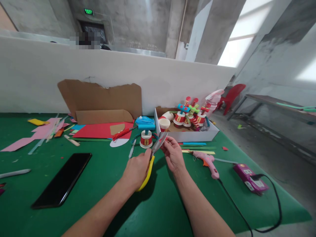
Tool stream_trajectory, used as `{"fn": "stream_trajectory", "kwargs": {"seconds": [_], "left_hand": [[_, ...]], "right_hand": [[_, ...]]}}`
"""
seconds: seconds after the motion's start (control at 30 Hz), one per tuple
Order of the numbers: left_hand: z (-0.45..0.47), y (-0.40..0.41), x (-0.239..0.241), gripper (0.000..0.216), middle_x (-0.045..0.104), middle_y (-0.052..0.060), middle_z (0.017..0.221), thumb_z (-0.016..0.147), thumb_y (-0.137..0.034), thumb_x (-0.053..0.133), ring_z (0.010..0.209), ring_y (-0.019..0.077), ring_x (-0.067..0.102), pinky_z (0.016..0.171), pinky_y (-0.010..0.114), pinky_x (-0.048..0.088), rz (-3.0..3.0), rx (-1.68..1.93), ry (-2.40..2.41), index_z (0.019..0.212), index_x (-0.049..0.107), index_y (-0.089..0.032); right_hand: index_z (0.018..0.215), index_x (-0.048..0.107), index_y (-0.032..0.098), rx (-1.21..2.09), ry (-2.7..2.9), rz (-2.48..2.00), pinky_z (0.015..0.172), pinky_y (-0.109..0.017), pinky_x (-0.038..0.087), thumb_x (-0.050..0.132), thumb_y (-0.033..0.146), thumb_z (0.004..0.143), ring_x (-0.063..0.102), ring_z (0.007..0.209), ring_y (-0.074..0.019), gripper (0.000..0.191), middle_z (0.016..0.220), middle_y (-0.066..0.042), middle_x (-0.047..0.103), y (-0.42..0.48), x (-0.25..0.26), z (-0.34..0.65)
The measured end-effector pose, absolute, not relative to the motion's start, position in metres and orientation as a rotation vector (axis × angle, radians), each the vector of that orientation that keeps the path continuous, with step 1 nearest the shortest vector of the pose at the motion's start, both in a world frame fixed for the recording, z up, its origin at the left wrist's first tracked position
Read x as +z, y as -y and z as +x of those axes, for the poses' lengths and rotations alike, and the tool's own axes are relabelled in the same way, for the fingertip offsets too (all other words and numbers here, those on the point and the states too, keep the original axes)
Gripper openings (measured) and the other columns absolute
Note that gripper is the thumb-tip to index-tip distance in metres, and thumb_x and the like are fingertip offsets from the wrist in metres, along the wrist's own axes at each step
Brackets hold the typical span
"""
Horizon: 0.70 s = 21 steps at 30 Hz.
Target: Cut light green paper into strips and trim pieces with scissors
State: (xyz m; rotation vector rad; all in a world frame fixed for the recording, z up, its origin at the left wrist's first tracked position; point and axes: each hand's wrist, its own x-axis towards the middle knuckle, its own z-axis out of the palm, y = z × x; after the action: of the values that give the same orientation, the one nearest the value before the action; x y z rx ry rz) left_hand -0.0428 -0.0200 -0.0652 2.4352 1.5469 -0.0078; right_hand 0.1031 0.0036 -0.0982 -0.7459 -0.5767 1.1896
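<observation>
My left hand (136,169) is closed round the yellow handles of a pair of scissors (158,144), whose blades point up and to the right. Close by the blade tips, my right hand (174,152) has its fingers bent in a pinch; what they hold is too small to make out. Just behind the blades stands a paper-cup figure (146,139) with a blue paper roll on top and coiled dark green arms. A white-handled craft knife (132,148) lies left of it.
A white box (190,135) holds several similar cup figures. On the right are a pink glue gun (208,162), paper strips (197,147) and a purple power strip (250,177) with a black cord. At left lie a phone (63,179), red paper (92,130) and pink scraps (45,130).
</observation>
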Motion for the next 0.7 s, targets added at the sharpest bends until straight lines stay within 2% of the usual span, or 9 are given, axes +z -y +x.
{"fn": "stream_trajectory", "kwargs": {"seconds": [0.7], "left_hand": [[-0.0430, 0.0208, -0.0627, 0.025, 0.068, 0.010, 0.097, 0.091, -0.017, 0.038, 0.085, 0.0272, 0.069, 0.070, 0.034, 0.049, 2.437, -0.012, -1.553, 0.116, 0.045, -0.019]], "right_hand": [[0.080, 0.068, 0.020, 1.176, 0.595, -0.766, 0.063, -0.021, 0.053, 0.085, 0.024, 0.057, 0.062, 0.063, -0.0095, 0.029, 0.074, 0.003, 0.070, -0.0039, -0.0992, 0.1046]]}}
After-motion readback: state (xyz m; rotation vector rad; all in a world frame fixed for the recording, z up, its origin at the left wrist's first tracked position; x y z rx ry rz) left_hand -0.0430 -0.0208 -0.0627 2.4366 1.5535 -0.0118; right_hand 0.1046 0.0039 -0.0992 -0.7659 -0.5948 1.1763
